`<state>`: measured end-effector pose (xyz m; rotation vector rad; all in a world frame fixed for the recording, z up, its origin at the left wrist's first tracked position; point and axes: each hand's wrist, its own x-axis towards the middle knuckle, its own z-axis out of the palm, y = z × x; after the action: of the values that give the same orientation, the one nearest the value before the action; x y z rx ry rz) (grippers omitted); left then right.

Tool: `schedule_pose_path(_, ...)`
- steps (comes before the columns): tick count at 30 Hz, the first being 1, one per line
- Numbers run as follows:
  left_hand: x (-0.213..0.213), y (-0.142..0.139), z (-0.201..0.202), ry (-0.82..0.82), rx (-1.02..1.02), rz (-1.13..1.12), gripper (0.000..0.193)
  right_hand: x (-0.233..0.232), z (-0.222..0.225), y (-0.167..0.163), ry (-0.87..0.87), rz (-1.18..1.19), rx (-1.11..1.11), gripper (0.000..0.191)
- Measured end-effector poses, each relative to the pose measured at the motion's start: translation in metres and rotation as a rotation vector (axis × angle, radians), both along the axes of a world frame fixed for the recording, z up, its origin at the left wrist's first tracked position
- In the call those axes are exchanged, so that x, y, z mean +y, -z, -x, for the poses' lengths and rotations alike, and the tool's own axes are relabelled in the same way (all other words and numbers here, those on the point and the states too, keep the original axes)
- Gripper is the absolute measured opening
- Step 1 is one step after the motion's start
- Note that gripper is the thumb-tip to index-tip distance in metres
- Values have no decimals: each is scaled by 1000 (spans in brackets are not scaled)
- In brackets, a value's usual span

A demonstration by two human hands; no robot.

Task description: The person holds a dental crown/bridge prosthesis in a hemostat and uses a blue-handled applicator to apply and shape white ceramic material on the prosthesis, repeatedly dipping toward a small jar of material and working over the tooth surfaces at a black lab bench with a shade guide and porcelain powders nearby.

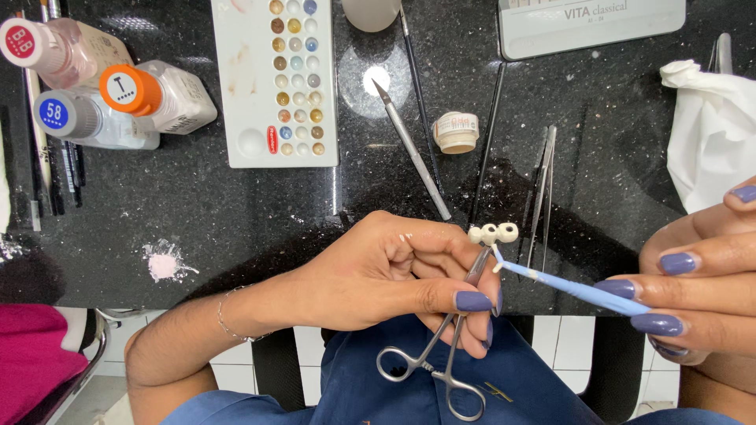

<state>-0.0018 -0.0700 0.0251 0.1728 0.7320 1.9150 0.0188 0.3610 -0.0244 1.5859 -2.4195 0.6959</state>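
Teeth [494, 233], a small white row of them, sit clamped in the tip of the metal clamp [441, 346] that we hold over the near edge of the dark surface [236, 212]. Going left to right, three bottles [102, 86] lie at the far left, a smear of pink powder [165, 264] sits nearer us, and a white tray [276, 79] of small colour wells comes next. Our left hand [386, 275] has its fingers pressed together around the clamp's shaft, ring handles hanging below. A scalpel [411, 148], a small jar [455, 131] and tweezers [543, 189] lie farther off. Our right hand [693, 291] pinches a blue brush [567, 287] between its fingers, its tip touching the teeth. A white tissue [709, 126] lies at far right.
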Motion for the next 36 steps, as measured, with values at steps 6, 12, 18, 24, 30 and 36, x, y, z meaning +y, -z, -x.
schedule_pose_path(6,1,-2,2,-26,23,25,22,-9,9,-16,-1,44,17,27)
schedule_pose_path(12,4,-1,4,-111,63,74,22,-57,15,-11,273,272,-3,29)
schedule_pose_path(18,3,4,1,-179,212,84,20,-101,30,-23,352,406,-67,31)
schedule_pose_path(24,13,11,12,-202,355,242,22,-129,45,-51,311,397,-200,35)
schedule_pose_path(30,7,19,27,-152,329,301,24,-141,53,-32,320,549,-426,35)
schedule_pose_path(36,2,29,29,-175,290,294,21,-147,57,10,376,712,-543,16)
